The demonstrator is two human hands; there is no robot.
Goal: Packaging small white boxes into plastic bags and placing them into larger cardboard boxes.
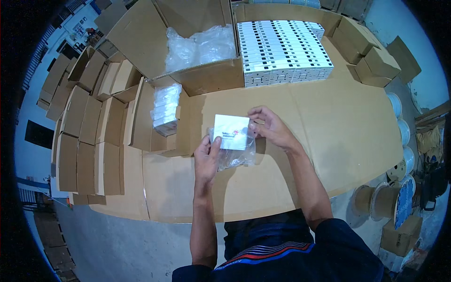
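A small white flat box (230,131) with a red mark on its face is held above the cardboard-covered table (338,127). A clear plastic bag (237,156) hangs around and below the box. My left hand (207,157) grips the box's lower left corner together with the bag. My right hand (268,126) pinches the box's right edge and the bag's mouth. Whether the box is partly inside the bag cannot be made out.
A block of stacked white boxes (283,49) stands at the back. A large open carton (188,42) holds clear bags (199,47). A smaller open carton (141,117) holds bagged white boxes (165,109). Flat cartons (84,136) lie left; cable spools (390,197) stand on the right.
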